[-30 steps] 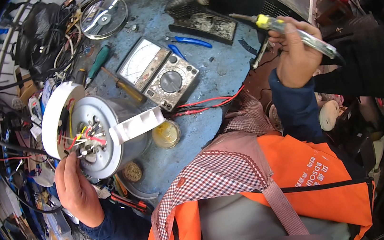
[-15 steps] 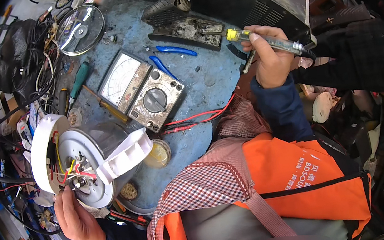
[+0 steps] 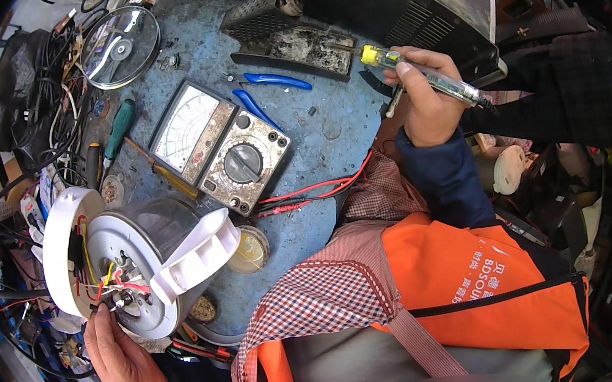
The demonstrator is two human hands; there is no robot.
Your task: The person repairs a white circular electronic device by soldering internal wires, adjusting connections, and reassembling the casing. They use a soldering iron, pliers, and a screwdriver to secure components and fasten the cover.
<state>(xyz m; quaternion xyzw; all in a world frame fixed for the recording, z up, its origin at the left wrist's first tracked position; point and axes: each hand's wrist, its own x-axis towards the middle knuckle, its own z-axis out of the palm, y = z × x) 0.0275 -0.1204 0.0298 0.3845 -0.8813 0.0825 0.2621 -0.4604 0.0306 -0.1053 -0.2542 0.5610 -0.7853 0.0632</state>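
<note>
My right hand [image 3: 429,103] grips a soldering iron [image 3: 422,77] with a clear handle and yellow collar; its tip points at the black metal iron stand [image 3: 297,53]. An electric kettle [image 3: 164,220] lies on its side at the left, its metal underside showing, with red, yellow and white wires. A white ring-shaped base cover [image 3: 58,256] hangs beside it, and a white handle [image 3: 196,264] sticks out toward me. My left hand [image 3: 124,358] is closed in a pinch at the edge of the underside, near the wiring. What its fingertips hold is too small to make out.
An analog multimeter [image 3: 220,148] with red and black leads lies mid-bench. Around it are blue-handled cutters [image 3: 277,81], a green screwdriver [image 3: 119,130] and a round tin [image 3: 250,249]. A glass lid [image 3: 122,47] sits far left near tangled cables [image 3: 63,83]. A dark vented casing [image 3: 406,11] borders the back.
The whole view has shifted slightly. My right hand still holds the soldering iron by its stand, the iron's rear end a little lower. My left fingertips stay at the kettle's underside.
</note>
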